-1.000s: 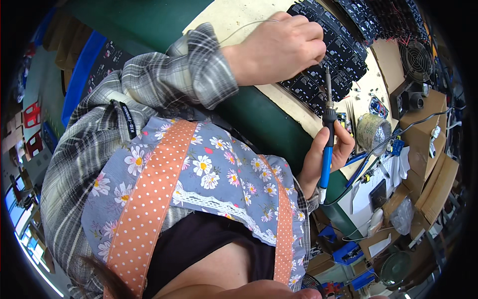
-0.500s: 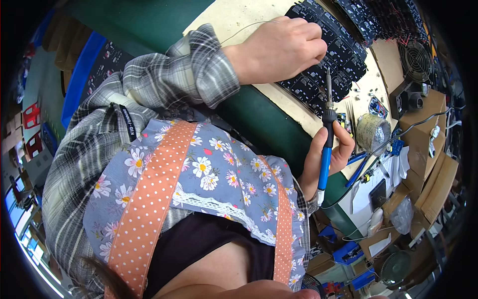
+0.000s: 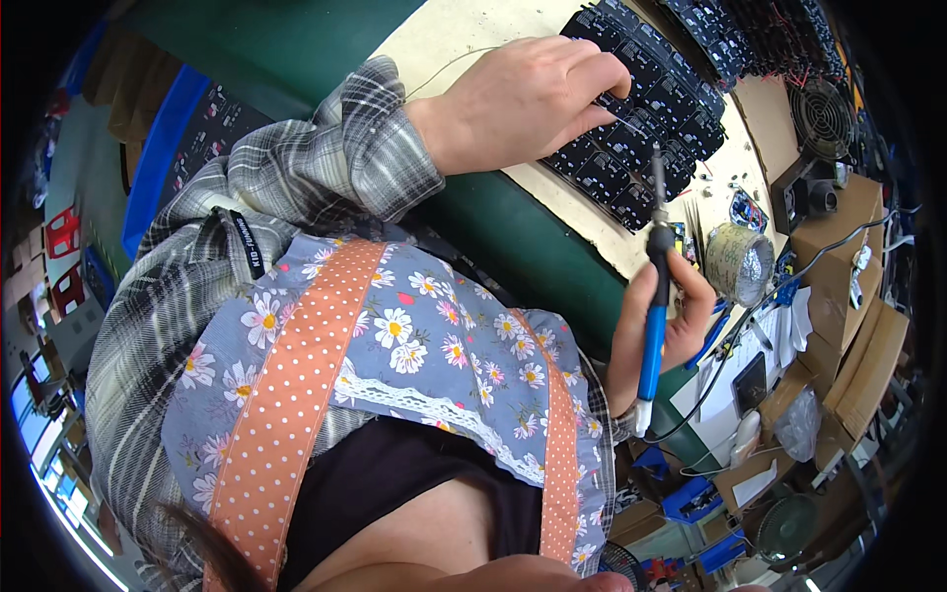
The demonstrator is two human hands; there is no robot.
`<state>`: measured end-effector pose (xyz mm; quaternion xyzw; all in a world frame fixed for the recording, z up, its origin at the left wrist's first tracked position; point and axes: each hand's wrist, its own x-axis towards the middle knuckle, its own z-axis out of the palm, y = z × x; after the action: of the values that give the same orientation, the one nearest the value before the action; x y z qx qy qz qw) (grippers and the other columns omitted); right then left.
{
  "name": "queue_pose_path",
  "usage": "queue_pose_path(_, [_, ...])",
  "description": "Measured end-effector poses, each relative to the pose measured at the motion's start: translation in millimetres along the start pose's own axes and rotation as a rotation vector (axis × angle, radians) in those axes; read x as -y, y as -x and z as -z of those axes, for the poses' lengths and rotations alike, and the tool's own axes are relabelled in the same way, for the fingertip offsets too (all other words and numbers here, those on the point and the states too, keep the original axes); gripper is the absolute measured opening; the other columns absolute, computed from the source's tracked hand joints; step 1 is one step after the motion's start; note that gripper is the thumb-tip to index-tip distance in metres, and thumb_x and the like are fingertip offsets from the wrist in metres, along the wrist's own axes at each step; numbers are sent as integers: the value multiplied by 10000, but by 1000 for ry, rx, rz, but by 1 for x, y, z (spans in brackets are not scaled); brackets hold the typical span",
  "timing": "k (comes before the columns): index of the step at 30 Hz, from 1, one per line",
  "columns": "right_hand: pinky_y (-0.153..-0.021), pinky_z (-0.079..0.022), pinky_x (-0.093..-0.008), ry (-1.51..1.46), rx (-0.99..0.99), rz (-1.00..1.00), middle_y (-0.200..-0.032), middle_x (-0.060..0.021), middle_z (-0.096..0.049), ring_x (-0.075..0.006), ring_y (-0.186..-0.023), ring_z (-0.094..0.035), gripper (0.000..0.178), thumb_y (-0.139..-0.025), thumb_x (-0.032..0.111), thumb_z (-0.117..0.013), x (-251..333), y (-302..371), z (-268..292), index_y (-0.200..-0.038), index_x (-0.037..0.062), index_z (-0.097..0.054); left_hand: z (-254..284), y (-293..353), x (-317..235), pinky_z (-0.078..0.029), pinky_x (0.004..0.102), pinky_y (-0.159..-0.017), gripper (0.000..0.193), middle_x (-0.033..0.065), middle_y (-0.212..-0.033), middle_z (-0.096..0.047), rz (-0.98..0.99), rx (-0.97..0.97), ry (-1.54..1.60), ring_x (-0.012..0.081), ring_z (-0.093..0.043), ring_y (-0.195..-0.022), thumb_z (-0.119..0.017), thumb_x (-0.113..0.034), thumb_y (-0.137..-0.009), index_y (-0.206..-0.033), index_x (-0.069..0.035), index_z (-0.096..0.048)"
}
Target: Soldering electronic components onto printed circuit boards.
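Note:
My left hand (image 3: 523,104) is closed in a pinch over the left side of a panel of black circuit boards (image 3: 681,104). A thin solder wire (image 3: 449,67) loops behind this hand, and its end pokes out past the fingertips above the boards. In my right hand (image 3: 627,345) is a blue-handled soldering iron (image 3: 654,340), gripped between thumb and fingers like a pen. The iron's metal tip points up toward the panel's lower right edge. Whether it touches a board I cannot tell.
Right of the panel, a roll of tape (image 3: 738,261) stands near tweezers and small parts. A black cable (image 3: 769,286) runs past cardboard boxes (image 3: 838,257). Stacked black boards (image 3: 730,44) and a round fan grille (image 3: 822,118) lie beyond. At the left is a blue tray (image 3: 158,163).
My left hand has drawn back a little to the left, with the solder wire now showing past its fingertips. The soldering iron has shifted slightly right and down, away from the left fingers.

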<state>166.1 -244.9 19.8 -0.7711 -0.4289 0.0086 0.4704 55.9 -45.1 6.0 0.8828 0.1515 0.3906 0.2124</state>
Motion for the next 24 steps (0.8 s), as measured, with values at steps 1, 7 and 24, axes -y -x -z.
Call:
queue_pose_path(1, [-777, -441, -317, -63, -57, -36, -881, -115, -588, -199, -811, -572, 265, -695, 16, -660, 2, 2, 3, -948, 1, -580, 0, 0, 1, -426, 306, -672, 129, 29, -778, -532, 0, -1, 0, 196, -547, -717, -663, -110, -723, -804, -93, -564])
queue_pose_path(7, [-765, -467, -296, -65, -750, -27, -948, -146, -549, -190, -833, -556, 195, -877, 76, -483, -56, 22, 35, -1025, -50, -464, 16, -4, 2, -410, 305, -682, 76, -4, -765, -533, -225, -109, -196, 173, -551, -749, -631, -170, -750, -763, -139, -563])
queue_pose_path(24, [-772, -449, -293, -247, -343, 30, -902, -135, -557, -189, -814, -573, 227, -840, 99, -525, -54, 30, -8, -1030, -4, -456, -38, -15, -11, -403, 302, -671, 91, -2, -742, -495, -203, 116, -188, 173, -527, -732, -630, -186, -749, -766, -128, -563])
